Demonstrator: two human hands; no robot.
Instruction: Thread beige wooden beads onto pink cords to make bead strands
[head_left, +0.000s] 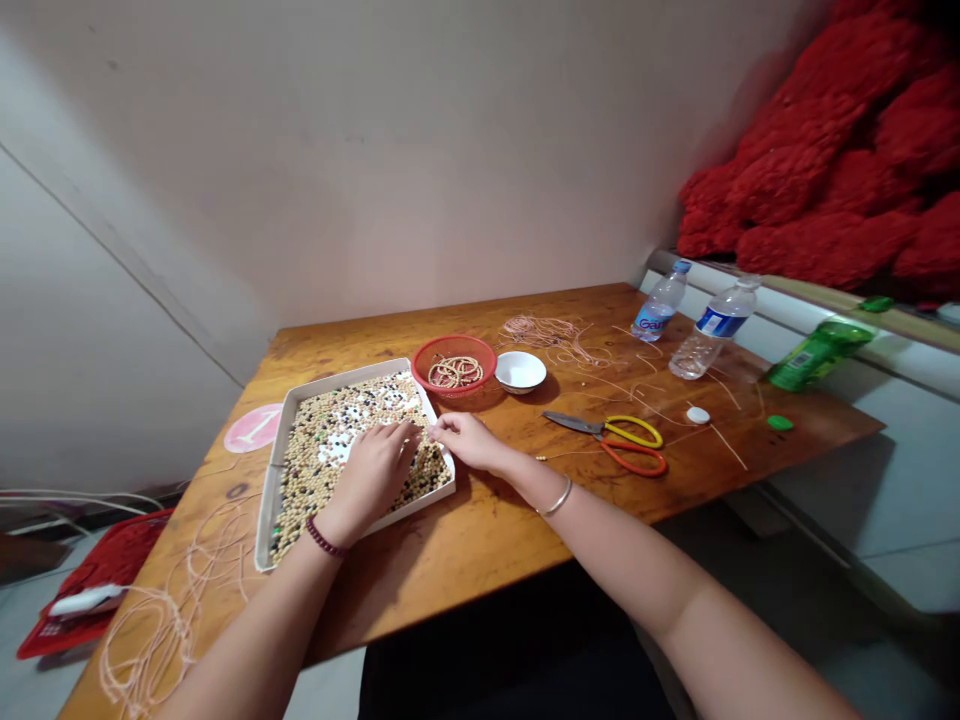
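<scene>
A shallow white tray [279, 455] full of small beige, brown and white beads lies on the wooden table [487, 540]. My left hand [371, 475] rests over the beads, fingers curled and pinched at their tips. My right hand [469, 438] sits at the tray's right edge, fingertips pinched together near the left hand's; what they pinch is too small to name. A thin cord [570, 452] seems to run from it toward the scissors. A dark bead bracelet is on my left wrist, a silver bangle on my right.
Behind the tray stand a red basket [431, 358] of beaded rings and a white bowl [520, 371]. Yellow-and-orange scissors [622, 442], loose cords [551, 335], two water bottles [660, 302] [712, 330], a green bottle [817, 355] and caps lie to the right. Red bundles [840, 170] pile at the back right.
</scene>
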